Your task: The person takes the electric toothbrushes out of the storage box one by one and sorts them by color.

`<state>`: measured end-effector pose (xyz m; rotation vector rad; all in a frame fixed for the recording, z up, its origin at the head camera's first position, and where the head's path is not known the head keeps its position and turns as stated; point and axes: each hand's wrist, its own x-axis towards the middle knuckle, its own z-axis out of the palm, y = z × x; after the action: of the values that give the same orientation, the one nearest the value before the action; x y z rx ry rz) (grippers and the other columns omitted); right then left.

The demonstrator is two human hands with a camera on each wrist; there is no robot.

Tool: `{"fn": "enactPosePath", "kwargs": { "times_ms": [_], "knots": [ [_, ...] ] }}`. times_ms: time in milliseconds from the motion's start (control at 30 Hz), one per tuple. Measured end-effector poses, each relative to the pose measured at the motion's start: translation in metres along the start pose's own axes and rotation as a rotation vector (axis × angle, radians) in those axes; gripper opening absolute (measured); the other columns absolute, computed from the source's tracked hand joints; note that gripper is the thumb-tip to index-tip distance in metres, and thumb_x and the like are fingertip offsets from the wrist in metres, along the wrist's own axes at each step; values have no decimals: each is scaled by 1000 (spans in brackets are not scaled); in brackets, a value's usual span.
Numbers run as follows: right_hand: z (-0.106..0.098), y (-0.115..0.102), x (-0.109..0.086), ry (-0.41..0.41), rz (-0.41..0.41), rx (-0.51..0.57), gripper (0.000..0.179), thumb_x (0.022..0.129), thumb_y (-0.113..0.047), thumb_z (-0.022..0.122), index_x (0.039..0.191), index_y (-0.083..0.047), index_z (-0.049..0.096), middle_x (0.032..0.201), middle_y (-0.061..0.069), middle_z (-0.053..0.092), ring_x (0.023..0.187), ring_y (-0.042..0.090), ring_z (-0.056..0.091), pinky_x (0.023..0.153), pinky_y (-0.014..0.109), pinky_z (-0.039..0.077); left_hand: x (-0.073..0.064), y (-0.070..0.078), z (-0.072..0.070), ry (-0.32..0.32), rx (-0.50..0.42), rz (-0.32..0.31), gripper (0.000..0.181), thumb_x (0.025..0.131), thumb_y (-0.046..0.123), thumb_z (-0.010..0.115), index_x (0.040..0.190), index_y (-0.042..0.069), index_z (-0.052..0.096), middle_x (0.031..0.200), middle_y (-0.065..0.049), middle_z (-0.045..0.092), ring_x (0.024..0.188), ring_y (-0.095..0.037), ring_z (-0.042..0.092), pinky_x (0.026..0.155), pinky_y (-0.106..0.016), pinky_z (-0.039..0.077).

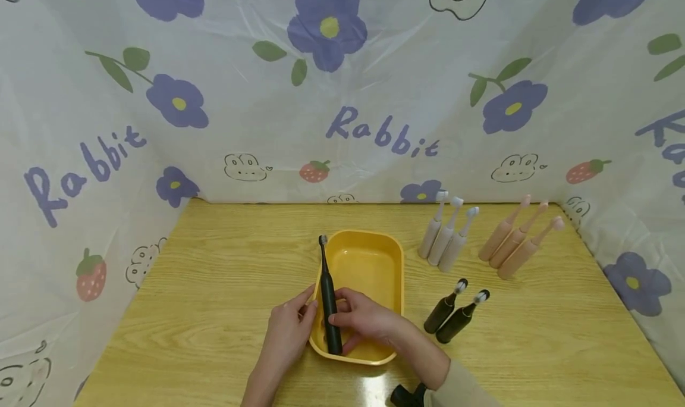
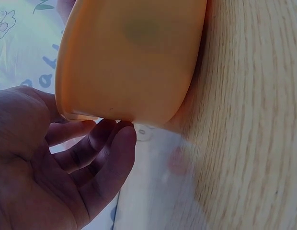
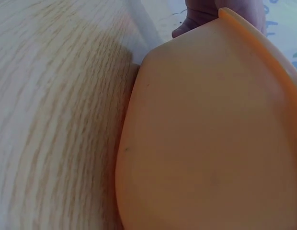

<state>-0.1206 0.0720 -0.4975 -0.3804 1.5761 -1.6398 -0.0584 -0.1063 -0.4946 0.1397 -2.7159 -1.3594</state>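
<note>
A black electric toothbrush (image 1: pixel 328 294) leans along the left side of a yellow tray (image 1: pixel 402 270), its brush head up past the rim at the far left. My right hand (image 1: pixel 366 316) is inside the tray and grips the toothbrush by the lower handle, with the thumb on top. At the tray's left edge my left hand (image 1: pixel 289 323) holds the rim. In the left wrist view, the fingers (image 2: pixel 120 158) bend against the outside of the tray wall (image 2: pixel 134 62). The right wrist view shows mostly the tray's outer wall (image 3: pixel 206 129), with the right hand out of sight.
Two black toothbrushes (image 1: pixel 449 312) stand right of the tray on the wooden table (image 1: pixel 225 258). Behind them are three white toothbrushes (image 1: pixel 445 234) and three pink ones (image 1: pixel 518 243). A patterned cloth (image 1: pixel 267 103) hangs around the back and sides.
</note>
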Motion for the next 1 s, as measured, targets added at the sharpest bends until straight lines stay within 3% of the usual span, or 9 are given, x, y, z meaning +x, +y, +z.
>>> {"fn": "enactPosePath", "kwargs": {
  "times_ms": [133,300,533,733,900,1000],
  "knots": [
    [1,1,-2,54,-28,18,43,102,-1,58,140,6,41,113,21,66,95,36,71,64,48,60,-1,-1,-1,-6,-1,2,37,103,11,61,138,0,64,73,1,60,59,-10,50,51,-24,43],
    [5,-1,-8,150,-128,6,48,102,-4,59,143,6,37,117,20,64,101,35,69,69,52,60,-2,-1,-1,-9,-1,12,38,103,12,61,139,0,63,75,0,63,62,-10,53,53,-25,45],
    [14,-13,-32,180,-252,-42,50,103,-4,57,146,7,34,122,26,62,104,38,68,74,49,60,-2,-1,-3,-7,-2,26,38,103,10,61,139,-1,62,77,-3,66,62,-10,55,53,-25,47],
    [18,-30,-73,192,-336,-49,50,103,-5,58,145,7,34,127,29,58,111,43,65,79,47,60,-3,0,-3,0,-3,44,37,103,10,61,138,-1,63,78,-2,66,61,-9,55,53,-25,47],
    [18,-42,-121,232,-390,-39,51,104,-8,60,146,3,34,130,28,56,114,34,66,86,41,58,-4,1,-3,3,2,53,37,103,10,61,138,-2,62,79,-1,68,62,-9,56,54,-24,48],
    [16,-41,-153,284,-478,-58,45,103,-2,59,142,2,37,126,25,59,113,30,67,88,41,57,-4,1,-4,-3,4,53,37,103,10,60,138,-3,62,81,-2,69,64,-9,57,55,-24,49]
  ]
}}
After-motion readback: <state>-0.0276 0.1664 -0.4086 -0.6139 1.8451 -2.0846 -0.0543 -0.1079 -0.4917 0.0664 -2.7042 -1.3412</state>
